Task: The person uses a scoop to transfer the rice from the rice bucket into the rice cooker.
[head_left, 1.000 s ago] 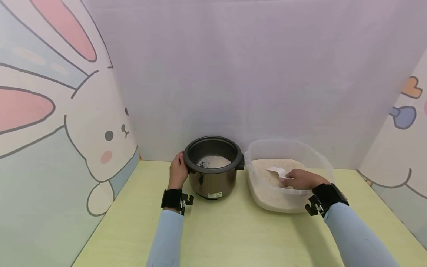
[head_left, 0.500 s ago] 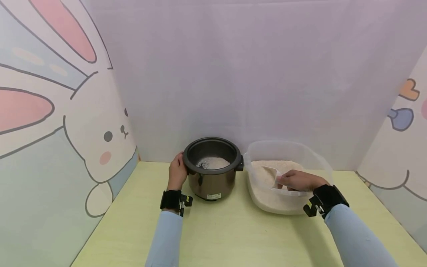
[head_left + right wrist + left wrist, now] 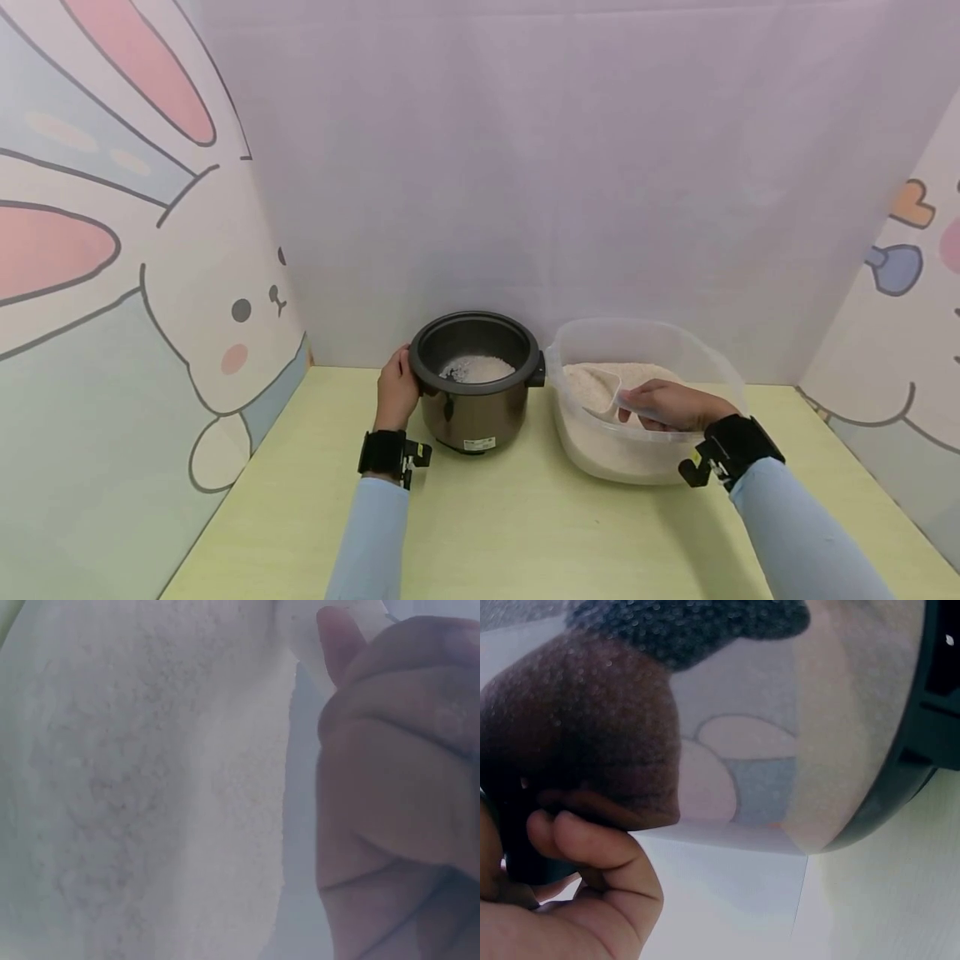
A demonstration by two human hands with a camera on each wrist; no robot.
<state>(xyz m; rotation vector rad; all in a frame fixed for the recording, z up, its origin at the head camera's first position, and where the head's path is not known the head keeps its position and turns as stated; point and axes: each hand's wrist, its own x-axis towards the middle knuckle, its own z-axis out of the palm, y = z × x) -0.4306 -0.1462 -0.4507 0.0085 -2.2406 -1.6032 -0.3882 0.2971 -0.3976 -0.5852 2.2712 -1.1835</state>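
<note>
Closest to us, light blue sleeves reach over the yellow-green tabletop, each ending at a black wrist strap. Past them, the left hand curls its fingers round a side handle of the dark pot, upright with white rice inside. Just beside it, the right hand grips a white scoop inside the rice-filled clear tub (we cannot tell how full the scoop is). Farthest off, we see a lilac backdrop.
</note>
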